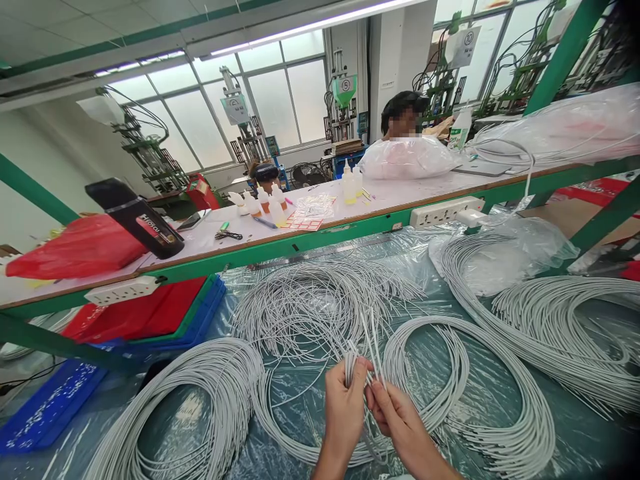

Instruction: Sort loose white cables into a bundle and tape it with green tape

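- Close to me, my left grip [345, 405] is curled around a small bunch of white cables [351, 360], with my thumb pressed on it. Their ends poke up out of the top.
- My right grip [395, 412] is narrow. Thumb and finger pinch a few thin strands [375, 350] just beside the bunch. I cannot tell how many.
- The bunch is up in front of me, over the tabletop [305, 407].
- Behind it lies a tangled heap [280, 307]. One big coil [235, 373] sits to the left, and a looser coil [533, 407] sits to the right.
- I think a soft but snug left hold works best, so nothing slips out.
- It should help to pinch near the tips and keep them level.
- I should go slowly, because a fast tug could bend a cable or catch the messy heap.
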A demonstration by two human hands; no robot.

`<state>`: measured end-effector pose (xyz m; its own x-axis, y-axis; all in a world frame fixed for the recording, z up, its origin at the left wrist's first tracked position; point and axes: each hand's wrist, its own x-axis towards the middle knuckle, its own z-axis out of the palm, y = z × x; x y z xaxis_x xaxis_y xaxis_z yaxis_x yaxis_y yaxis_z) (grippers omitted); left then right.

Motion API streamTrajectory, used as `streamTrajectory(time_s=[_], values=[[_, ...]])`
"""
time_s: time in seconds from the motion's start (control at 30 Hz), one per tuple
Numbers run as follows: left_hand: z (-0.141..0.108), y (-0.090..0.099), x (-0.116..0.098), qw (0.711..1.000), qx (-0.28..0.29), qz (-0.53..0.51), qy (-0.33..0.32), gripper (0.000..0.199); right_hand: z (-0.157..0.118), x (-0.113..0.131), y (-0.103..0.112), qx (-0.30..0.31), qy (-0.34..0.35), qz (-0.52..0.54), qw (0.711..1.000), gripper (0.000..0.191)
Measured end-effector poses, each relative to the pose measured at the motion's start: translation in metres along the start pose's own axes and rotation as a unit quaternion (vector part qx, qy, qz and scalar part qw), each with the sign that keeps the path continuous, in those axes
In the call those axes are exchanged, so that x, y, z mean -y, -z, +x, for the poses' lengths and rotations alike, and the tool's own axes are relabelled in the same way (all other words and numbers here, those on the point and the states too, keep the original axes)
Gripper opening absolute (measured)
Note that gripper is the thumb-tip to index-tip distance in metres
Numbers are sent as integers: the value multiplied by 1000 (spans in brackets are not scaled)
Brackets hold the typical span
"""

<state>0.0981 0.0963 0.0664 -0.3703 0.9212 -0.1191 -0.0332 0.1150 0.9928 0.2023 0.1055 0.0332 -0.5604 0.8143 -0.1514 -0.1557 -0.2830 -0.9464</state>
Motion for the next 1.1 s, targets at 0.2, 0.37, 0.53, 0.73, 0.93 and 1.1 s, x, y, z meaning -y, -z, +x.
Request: streamTrajectory(time_s=[0.2,0.37,0.53,0.73,0.93,1.1], values=[[-2,-10,7,992,-60,-106,35,54,0,1,-1,-4,8,-25,1000,52],[7,-3,8,977,-125,-172,24,50,-3,7,5,-6,58,-105,993,45],[14,5,0,967,-75,-244,7,45,-3,4,11,-22,106,-148,983,37],[15,2,-5,943,-92,-311,81,50,-5,-4,3,-7,142,-266,954,41],[9,1,-5,953,-123,-248,123,66,-3,-3,-2,31,144,-314,938,42],[7,2,0,974,-110,-174,96,58,-3,-1,-1,65,128,-368,919,41]])
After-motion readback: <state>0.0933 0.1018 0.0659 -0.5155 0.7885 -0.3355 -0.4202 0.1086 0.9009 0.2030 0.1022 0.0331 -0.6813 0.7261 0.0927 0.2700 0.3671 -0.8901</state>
